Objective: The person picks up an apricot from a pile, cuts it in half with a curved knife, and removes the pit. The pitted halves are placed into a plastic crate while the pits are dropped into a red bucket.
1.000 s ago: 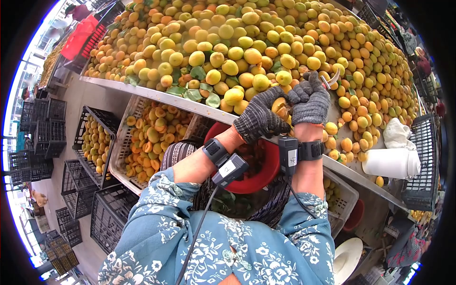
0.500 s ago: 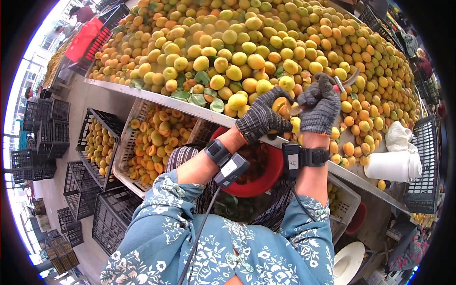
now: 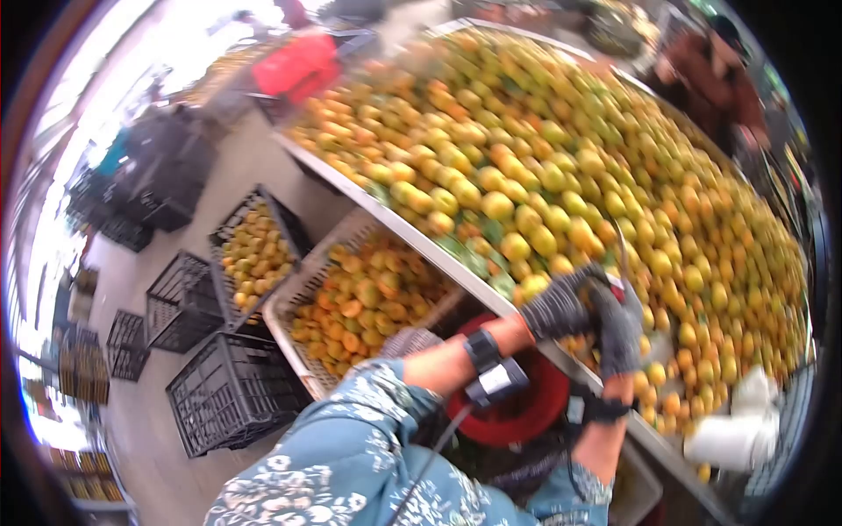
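My left hand, in a dark knitted glove, is closed beside the right one at the table's near edge. The fingers and the blur hide what it holds. My right hand, gloved the same way, grips a small curved knife with a red handle. The blade points up and away from me, over the apricots heaped on the metal-edged table. Below my forearms, a red tub is partly covered by them. Loose green leaves lie among the nearest fruit.
A pale crate of apricots, many cut open, stands left of my knees. Behind it is a black crate of apricots; other black crates stand on the floor. A white container sits at the table's right. A person is across the table.
My view has swung left, so the scene appears rotated and blurred. The hands have come together. The apricot seen earlier in my left hand is now hidden. The knife stays in my right hand.
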`<state>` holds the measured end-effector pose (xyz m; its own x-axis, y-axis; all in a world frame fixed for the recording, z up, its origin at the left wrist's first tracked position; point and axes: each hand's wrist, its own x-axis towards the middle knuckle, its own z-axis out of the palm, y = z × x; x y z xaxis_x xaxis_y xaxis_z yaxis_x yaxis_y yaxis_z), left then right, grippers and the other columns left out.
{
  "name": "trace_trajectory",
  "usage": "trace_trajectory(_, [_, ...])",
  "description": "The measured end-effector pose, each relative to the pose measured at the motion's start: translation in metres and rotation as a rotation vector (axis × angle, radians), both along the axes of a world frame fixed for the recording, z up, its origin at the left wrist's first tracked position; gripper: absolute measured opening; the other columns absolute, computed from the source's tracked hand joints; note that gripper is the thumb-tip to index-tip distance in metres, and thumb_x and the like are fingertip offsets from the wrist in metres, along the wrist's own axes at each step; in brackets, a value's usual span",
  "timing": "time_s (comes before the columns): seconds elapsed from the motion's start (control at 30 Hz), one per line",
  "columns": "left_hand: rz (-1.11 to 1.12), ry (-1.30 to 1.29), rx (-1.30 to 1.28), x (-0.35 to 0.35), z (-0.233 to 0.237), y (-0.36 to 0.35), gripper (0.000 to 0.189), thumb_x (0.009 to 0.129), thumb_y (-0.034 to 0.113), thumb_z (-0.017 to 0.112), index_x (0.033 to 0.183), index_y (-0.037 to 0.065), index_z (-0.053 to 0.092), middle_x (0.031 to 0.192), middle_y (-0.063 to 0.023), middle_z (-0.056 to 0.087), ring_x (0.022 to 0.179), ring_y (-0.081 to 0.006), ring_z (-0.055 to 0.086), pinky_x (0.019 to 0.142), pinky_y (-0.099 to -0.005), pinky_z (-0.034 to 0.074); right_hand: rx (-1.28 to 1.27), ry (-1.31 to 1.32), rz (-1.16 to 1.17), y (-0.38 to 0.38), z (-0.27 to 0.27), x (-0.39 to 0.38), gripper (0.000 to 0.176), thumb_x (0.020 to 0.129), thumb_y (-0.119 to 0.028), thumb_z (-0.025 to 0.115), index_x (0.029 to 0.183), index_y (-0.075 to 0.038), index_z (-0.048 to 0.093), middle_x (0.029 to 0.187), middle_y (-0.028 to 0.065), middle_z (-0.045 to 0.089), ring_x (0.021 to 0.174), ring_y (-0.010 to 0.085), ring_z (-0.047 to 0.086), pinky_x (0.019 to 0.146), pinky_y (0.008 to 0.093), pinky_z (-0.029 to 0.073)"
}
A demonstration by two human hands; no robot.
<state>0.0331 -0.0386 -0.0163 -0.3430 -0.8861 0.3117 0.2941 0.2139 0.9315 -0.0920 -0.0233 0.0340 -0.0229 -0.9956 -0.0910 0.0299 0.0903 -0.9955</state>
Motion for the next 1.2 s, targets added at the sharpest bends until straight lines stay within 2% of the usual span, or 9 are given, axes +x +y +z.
trace_trajectory(0.27, [-0.001,0.035,0.234,-0.010,-0.011,-0.011,0.052,0.061,0.004,0.084,0.107,0.010,0.060,0.106,-0.0017,0.065,0.098,-0.0089,0.056,0.089,-0.0279,0.046,0.081,0.055,0.079,-0.009,-0.024,-0.017,0.022,0.086,-0.014,0.065,0.105,-0.001,0.062,0.089,0.0014,0.062,0.077,0.0088,0.057,0.066,0.0212,0.048])
trace_trajectory(0.37, [0.052,0.072,0.309,-0.017,-0.015,-0.012,0.043,0.064,-0.010,0.073,0.101,0.008,0.056,0.087,-0.0021,0.061,0.086,-0.0117,0.054,0.075,-0.0292,0.048,0.091,0.012,0.056,-0.004,-0.016,-0.011,0.024,0.086,-0.013,0.065,0.106,-0.001,0.062,0.089,0.0018,0.063,0.077,0.0091,0.057,0.066,0.0211,0.048])
trace_trajectory(0.67, [0.057,0.132,0.297,-0.014,-0.015,-0.007,0.049,0.067,-0.017,0.068,0.107,0.009,0.057,0.090,-0.0025,0.062,0.086,-0.0131,0.056,0.075,-0.0290,0.049,0.122,-0.111,0.060,0.005,-0.008,-0.008,0.026,0.083,-0.009,0.061,0.108,-0.001,0.063,0.085,0.0016,0.063,0.071,0.0095,0.058,0.062,0.0211,0.048])
trace_trajectory(0.77, [0.087,0.002,0.059,-0.015,-0.016,-0.005,0.035,0.080,-0.004,0.066,0.111,0.010,0.058,0.091,-0.0042,0.062,0.086,-0.0154,0.057,0.076,-0.0305,0.050,0.111,-0.079,0.065,0.006,-0.006,-0.010,0.026,0.082,-0.008,0.060,0.108,-0.002,0.063,0.084,0.0015,0.062,0.070,0.0097,0.058,0.062,0.0212,0.049])
trace_trajectory(0.83, [-0.075,0.324,0.212,-0.018,-0.018,-0.005,0.022,0.094,0.020,0.057,0.112,0.008,0.058,0.092,-0.0092,0.063,0.084,-0.0220,0.059,0.079,-0.0360,0.050,0.110,-0.061,0.098,0.005,-0.011,-0.015,0.026,0.082,-0.009,0.061,0.107,-0.002,0.063,0.083,0.0018,0.062,0.068,0.0102,0.058,0.058,0.0213,0.049])
trace_trajectory(0.97, [-0.031,0.351,0.354,-0.028,-0.017,-0.001,0.036,0.098,0.037,0.045,0.108,0.005,0.058,0.091,-0.0145,0.064,0.082,-0.0302,0.059,0.082,-0.0421,0.049,0.164,-0.042,0.055,0.004,-0.017,-0.019,0.025,0.081,-0.009,0.062,0.105,-0.002,0.064,0.081,0.0018,0.062,0.063,0.0109,0.059,0.054,0.0218,0.048])
trace_trajectory(1.07, [-0.077,0.454,0.451,-0.024,-0.011,-0.001,0.039,0.096,0.041,0.047,0.104,0.005,0.058,0.091,-0.0153,0.064,0.081,-0.0290,0.058,0.082,-0.0410,0.048,0.169,-0.033,0.023,0.004,-0.016,-0.016,0.025,0.080,-0.008,0.062,0.104,-0.002,0.064,0.079,0.0019,0.063,0.060,0.0115,0.058,0.052,0.0218,0.048])
trace_trajectory(1.17, [-0.376,0.632,0.635,-0.015,-0.012,-0.004,0.031,0.082,0.027,0.071,0.103,0.007,0.058,0.090,-0.0099,0.063,0.082,-0.0211,0.057,0.081,-0.0359,0.048,0.156,-0.091,-0.014,0.009,-0.014,-0.014,0.026,0.079,-0.006,0.062,0.104,-0.002,0.064,0.077,0.0014,0.063,0.058,0.0115,0.058,0.052,0.0218,0.048])
trace_trajectory(1.2, [-0.181,0.313,0.415,-0.013,-0.008,-0.001,0.038,0.070,0.016,0.078,0.102,0.008,0.058,0.089,-0.0073,0.062,0.082,-0.0179,0.055,0.080,-0.0337,0.048,0.138,-0.098,-0.010,0.010,-0.021,-0.020,0.028,0.080,-0.009,0.062,0.106,-0.001,0.063,0.081,0.0027,0.064,0.061,0.0119,0.059,0.053,0.0219,0.049])
